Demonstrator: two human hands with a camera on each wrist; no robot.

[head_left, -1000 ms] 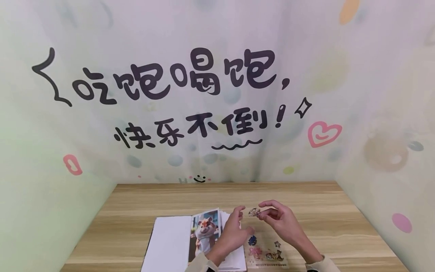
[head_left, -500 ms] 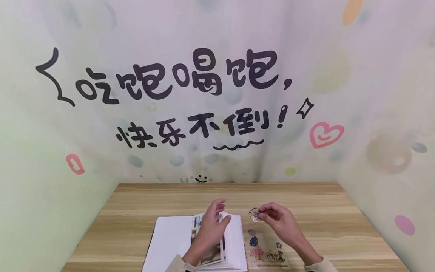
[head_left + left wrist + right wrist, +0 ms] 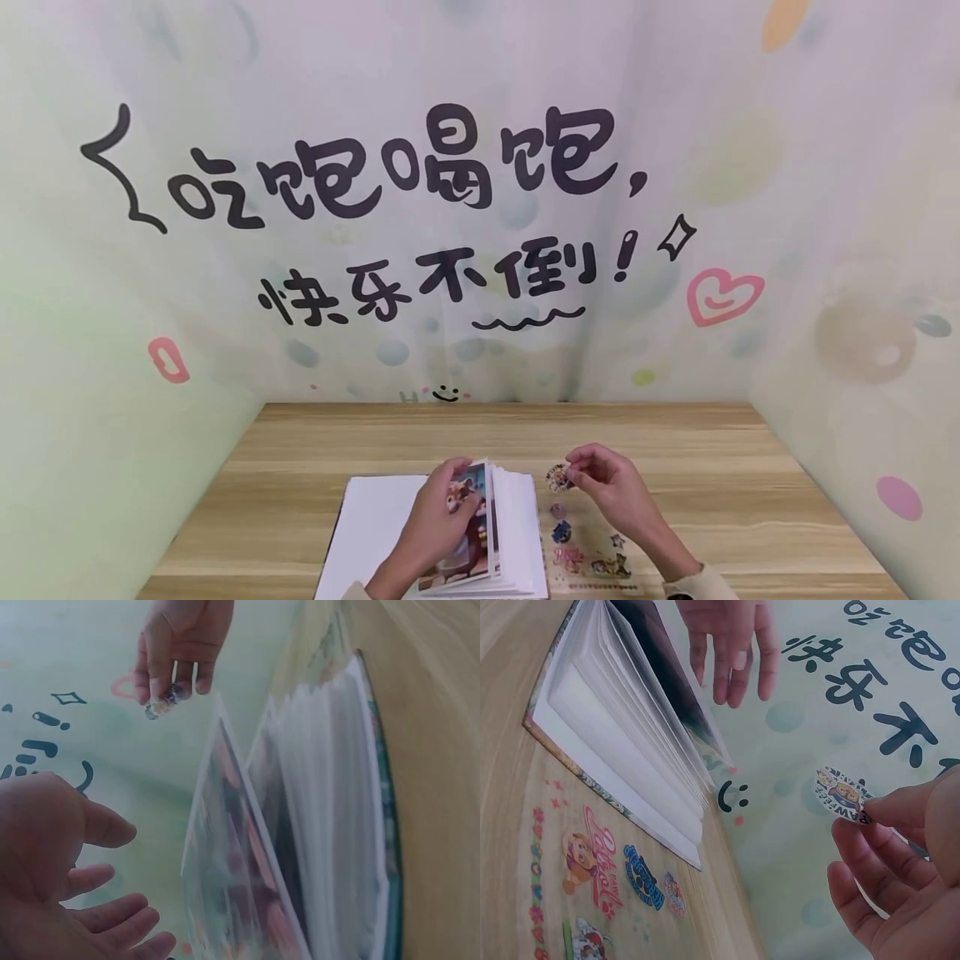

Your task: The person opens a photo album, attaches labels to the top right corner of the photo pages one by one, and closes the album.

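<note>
My right hand (image 3: pixel 617 493) pinches a round sticker (image 3: pixel 840 796) by its edge between thumb and fingertips, raised above the table. The sticker carries a cartoon figure with lettering around it. To the left lies an open photo album (image 3: pixel 375 529), a blank white page on its left side. A page with a hamster picture (image 3: pixel 480 533) stands lifted at an angle over the other pages. My left hand (image 3: pixel 441 508) hovers over that page, fingers loosely extended and holding nothing; in the left wrist view it is apart from the page.
A transparent sticker sheet (image 3: pixel 592 546) with several cartoon stickers lies right of the album. The wooden table (image 3: pixel 315 433) meets a pale curtain (image 3: pixel 480 358) with large black lettering at its back edge.
My left hand moves left from beside the right hand to over the hamster page. The right hand stays near its place, and the pinched sticker turns to face the camera.
</note>
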